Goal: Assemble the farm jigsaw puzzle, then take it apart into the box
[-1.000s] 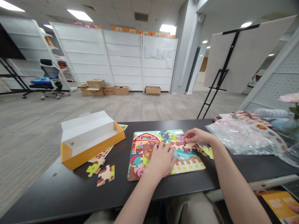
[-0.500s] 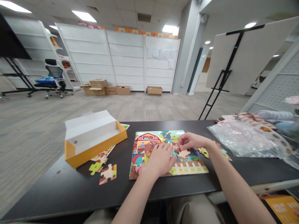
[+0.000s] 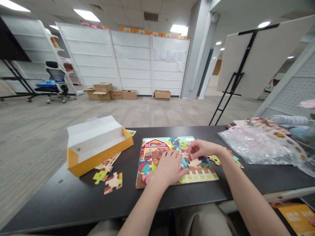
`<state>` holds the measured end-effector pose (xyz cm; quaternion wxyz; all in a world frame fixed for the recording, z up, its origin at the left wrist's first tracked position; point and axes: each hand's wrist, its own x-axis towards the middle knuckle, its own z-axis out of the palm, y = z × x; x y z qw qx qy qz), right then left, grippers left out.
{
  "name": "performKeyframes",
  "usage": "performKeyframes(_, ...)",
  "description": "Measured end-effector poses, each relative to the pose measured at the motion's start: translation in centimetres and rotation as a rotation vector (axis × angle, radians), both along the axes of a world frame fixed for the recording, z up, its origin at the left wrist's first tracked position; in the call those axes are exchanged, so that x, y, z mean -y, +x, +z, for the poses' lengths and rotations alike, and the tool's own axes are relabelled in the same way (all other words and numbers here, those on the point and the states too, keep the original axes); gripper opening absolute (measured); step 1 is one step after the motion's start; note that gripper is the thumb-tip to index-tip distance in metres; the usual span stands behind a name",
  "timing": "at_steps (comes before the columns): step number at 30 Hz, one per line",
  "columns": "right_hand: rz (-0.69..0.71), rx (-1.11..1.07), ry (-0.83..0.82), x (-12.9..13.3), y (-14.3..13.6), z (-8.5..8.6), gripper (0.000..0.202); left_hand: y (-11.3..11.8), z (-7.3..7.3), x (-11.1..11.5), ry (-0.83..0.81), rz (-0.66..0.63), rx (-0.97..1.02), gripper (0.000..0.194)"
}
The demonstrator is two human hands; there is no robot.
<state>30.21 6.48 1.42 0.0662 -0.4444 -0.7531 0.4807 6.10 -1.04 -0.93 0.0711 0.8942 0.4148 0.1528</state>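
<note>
A farm-scene jigsaw puzzle (image 3: 199, 177) with a red barn and a white fence lies on the black table in front of me. My left hand (image 3: 169, 167) rests flat over its middle, fingers spread, hiding part of the picture. Over the right side, my right hand (image 3: 200, 149) has its fingers bent and pinched on a cream-and-brown puzzle piece (image 3: 195, 163), which lies at the puzzle's surface. Loose pieces (image 3: 113, 183) sit to the left of the puzzle. More loose pieces (image 3: 216, 160) lie to the right, partly behind my right forearm.
An open yellow box (image 3: 99, 154) with a white inside stands at the table's left, over some printed card. Clear plastic wrapping (image 3: 256, 144) and rolled cloths (image 3: 287, 120) lie at the right. Beyond the table stand an easel (image 3: 233, 83) and cardboard boxes (image 3: 103, 90).
The left thumb has spread out to the right. The cream-and-brown piece by my right fingers has shifted very slightly right; the rest looks the same.
</note>
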Motion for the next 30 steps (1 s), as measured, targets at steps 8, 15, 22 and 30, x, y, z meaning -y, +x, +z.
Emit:
performKeyframes(8, 0.002, 0.1, 0.137, -0.1, -0.4, -0.5, 0.042, 0.0, 0.0, 0.1, -0.001, 0.001, 0.001, 0.049)
performKeyframes(15, -0.017, 0.064, 0.048, 0.0, -0.4, -0.5, 0.036, 0.3, 0.0, 0.8, 0.062, -0.116, 0.049, 0.042)
performKeyframes(22, 0.0, 0.063, 0.02, 0.0, -0.3, -0.5, 0.034, 0.5, -0.1, 1.0, 0.044, -0.193, 0.036, 0.045)
performKeyframes(30, -0.019, 0.053, 0.167, -0.1, 0.6, 0.1, 0.032, 0.7, 0.0, 1.0, 0.006, -0.18, 0.051, 0.048)
